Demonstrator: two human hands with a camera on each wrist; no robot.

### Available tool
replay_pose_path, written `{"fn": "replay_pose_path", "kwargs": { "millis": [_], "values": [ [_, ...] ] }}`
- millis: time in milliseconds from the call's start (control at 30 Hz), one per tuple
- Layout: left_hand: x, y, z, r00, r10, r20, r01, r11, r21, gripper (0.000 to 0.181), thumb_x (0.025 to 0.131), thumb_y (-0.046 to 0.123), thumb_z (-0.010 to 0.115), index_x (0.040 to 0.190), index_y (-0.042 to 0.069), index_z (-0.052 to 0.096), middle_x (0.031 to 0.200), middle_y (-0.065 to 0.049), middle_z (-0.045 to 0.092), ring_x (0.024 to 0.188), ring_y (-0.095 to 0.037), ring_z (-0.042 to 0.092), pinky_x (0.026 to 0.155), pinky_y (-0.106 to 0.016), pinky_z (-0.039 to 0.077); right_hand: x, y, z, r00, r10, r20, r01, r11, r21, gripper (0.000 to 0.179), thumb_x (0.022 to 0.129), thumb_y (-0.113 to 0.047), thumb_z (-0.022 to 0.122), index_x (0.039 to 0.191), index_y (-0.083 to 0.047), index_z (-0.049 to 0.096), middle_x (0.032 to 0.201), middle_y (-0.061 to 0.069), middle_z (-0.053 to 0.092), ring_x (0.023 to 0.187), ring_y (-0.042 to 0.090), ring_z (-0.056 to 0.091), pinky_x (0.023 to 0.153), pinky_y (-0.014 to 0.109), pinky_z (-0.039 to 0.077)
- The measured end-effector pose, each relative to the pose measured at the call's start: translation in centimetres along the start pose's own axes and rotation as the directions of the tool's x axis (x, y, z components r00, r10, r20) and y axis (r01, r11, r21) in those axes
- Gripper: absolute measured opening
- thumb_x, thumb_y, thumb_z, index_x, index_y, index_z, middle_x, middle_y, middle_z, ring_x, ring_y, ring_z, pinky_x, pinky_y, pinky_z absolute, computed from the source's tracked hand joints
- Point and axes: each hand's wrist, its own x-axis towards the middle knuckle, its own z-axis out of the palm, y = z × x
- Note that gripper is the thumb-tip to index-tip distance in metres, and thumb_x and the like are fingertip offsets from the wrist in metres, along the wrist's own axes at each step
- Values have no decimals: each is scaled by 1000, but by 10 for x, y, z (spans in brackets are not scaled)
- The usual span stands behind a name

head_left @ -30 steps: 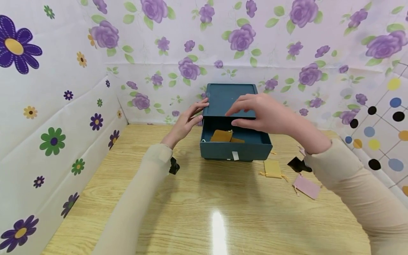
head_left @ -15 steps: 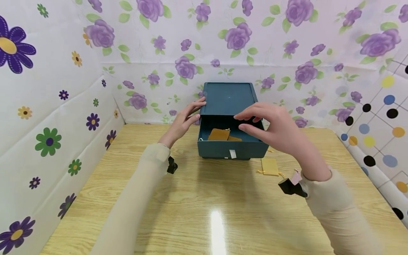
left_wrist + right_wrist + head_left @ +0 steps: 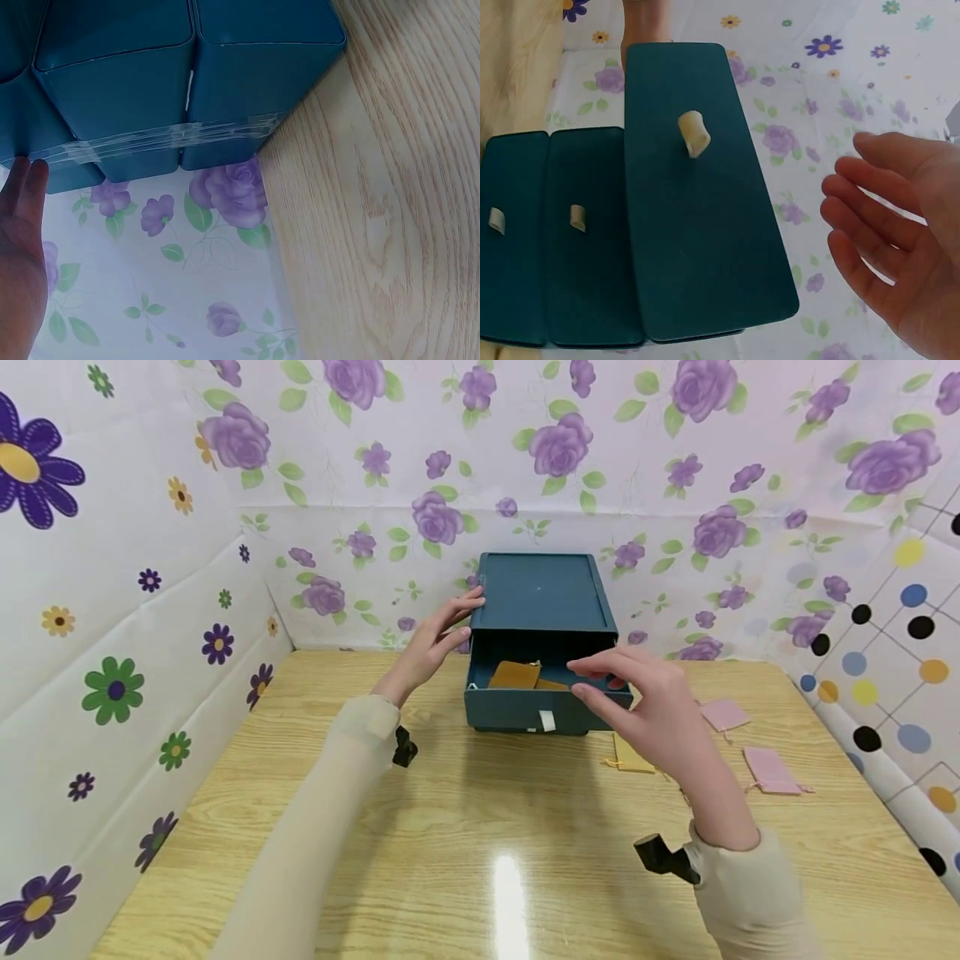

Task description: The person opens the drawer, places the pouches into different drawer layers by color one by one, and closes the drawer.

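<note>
A dark teal drawer box [image 3: 543,597] stands at the back of the table, its top drawer [image 3: 546,710] pulled out. Inside that drawer lie brown-orange pouches [image 3: 514,674]. My left hand [image 3: 426,652] rests with its fingertips against the box's left side, and the left wrist view shows its fingers [image 3: 31,187] on the wall by a band of clear tape. In front of the drawer's right part hovers my right hand [image 3: 648,706], fingers loosely bent and nothing held. The right wrist view shows the right hand [image 3: 900,225] apart from the drawer front with its white pull tab [image 3: 694,133].
Right of the box, a yellow drawstring pouch [image 3: 632,755] lies partly behind my right hand. Two pink pouches, one farther back [image 3: 725,714] and one nearer pink pouch [image 3: 774,771], lie on the wooden table [image 3: 450,860]. Floral cloth [image 3: 360,468] rises behind.
My right hand has drawn back from above the open drawer, down and to the right. The pink pouches have come out from behind my arm. My left hand stays on the box.
</note>
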Motion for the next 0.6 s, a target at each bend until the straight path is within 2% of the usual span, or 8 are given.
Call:
{"fn": "replay_pose_path", "kwargs": {
  "millis": [100, 200, 400, 600],
  "values": [
    [0, -7, -1, 1000, 4, -8, -4, 1000, 7, 44, 104, 4, 41, 148, 6, 42, 165, -5, 25, 151, -28, 31, 123, -49, 30, -7, -3, 4, 998, 35, -56, -35, 999, 3, 26, 83, -4, 78, 108, -12, 75, 96, 3, 74, 83, 11, 63, 73, 10, 48],
    [0, -10, -2, 1000, 11, -13, -11, 1000, 10, 44, 104, 6, 42, 148, 9, 43, 165, -2, 27, 150, -26, 32, 123, -50, 30, -14, -6, 11, 994, 39, -106, -37, 999, 13, 24, 83, -4, 77, 106, -10, 76, 92, 3, 75, 80, 11, 66, 70, 10, 51],
    [-1, -10, -2, 1000, 9, -11, -9, 1000, 9, 44, 104, 2, 40, 148, 4, 41, 165, -9, 25, 150, -31, 31, 123, -53, 28, -32, -7, 29, 978, 95, -184, -95, 995, 7, 21, 84, -5, 78, 104, -9, 77, 89, 2, 75, 75, 11, 66, 69, 10, 52],
    [-3, 17, -1, 1000, 26, 12, -26, 999, 20, 43, 102, -3, 40, 145, -8, 39, 162, -23, 24, 148, -39, 30, 123, -56, 26, -48, -4, 44, 970, 177, -168, -181, 983, -7, 18, 83, -9, 79, 102, -10, 76, 91, 2, 76, 77, 13, 68, 68, 6, 52]
  ]
}}
